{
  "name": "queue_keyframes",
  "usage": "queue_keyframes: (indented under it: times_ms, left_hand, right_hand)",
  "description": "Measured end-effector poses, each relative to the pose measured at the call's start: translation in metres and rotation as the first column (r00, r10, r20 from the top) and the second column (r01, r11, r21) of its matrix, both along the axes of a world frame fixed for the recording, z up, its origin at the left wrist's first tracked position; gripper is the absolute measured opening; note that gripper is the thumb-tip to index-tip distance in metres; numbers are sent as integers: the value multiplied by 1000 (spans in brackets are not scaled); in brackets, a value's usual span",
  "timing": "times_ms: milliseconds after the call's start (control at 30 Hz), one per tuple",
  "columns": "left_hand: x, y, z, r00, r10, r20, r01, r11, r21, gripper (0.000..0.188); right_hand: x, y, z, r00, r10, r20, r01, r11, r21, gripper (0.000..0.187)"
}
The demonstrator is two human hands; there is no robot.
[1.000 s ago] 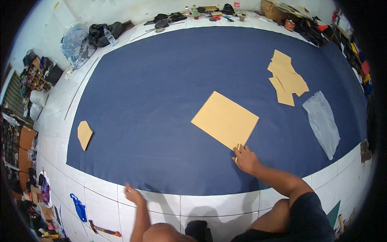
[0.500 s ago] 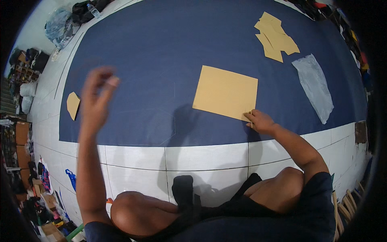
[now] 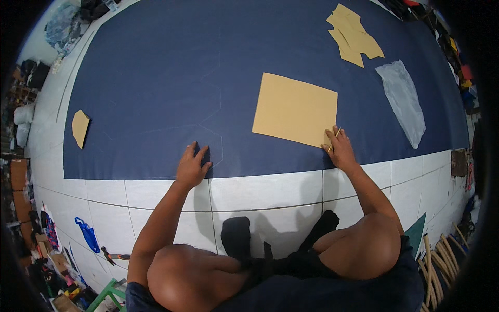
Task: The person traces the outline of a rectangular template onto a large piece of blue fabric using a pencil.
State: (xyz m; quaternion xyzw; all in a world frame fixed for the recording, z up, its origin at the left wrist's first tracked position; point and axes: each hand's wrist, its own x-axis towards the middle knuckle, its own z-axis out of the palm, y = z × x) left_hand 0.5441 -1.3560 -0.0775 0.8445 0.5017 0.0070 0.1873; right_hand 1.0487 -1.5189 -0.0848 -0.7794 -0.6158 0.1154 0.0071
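Observation:
A large dark blue sheet of material (image 3: 156, 62) lies on the floor in front of me, with thin pale lines drawn on it. My left hand (image 3: 193, 165) rests near its front edge, fingers spread and holding nothing, beside these lines. A tan rectangular card (image 3: 296, 110) lies on the sheet, right of the middle. At the card's near right corner is my right hand (image 3: 341, 150), fingertips touching the card. Between its fingers sits a thin yellowish pencil-like stick (image 3: 334, 138); its exact kind is too small to tell.
Several tan cut card pieces (image 3: 353, 34) lie at the far right, near a clear plastic bag (image 3: 403, 101). One small tan piece (image 3: 80, 127) is at the left edge. On the tiles are a hammer (image 3: 109, 255) and a blue plastic item (image 3: 87, 234); cane-like sticks (image 3: 442, 260) stand lower right.
My left hand has come down from a raised position at the left onto the sheet, closer to the middle. My right hand stays at the card's corner; the view has shifted slightly.

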Motion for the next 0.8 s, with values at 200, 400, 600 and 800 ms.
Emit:
queue_keyframes:
  times_ms: [200, 400, 600, 800]
  left_hand:
    - [5, 7, -2, 998, 70, -1, -70, 996, -60, 53]
    - [38, 17, 10, 995, -96, 13, 97, 995, -30, 68]
    - [44, 21, 0, 978, -181, -101, 175, 982, -64, 75]
    - [40, 25, 2, 976, -208, -61, 204, 976, -72, 81]
  right_hand:
    - [-43, -8, 1, 996, 84, 4, -83, 991, -104, 62]
    - [-67, -8, 6, 993, 118, -16, -119, 980, -157, 63]
    - [-86, -7, 12, 992, 101, -69, -111, 980, -163, 61]
    - [-85, -15, 1, 989, 133, -70, -138, 988, -74, 60]
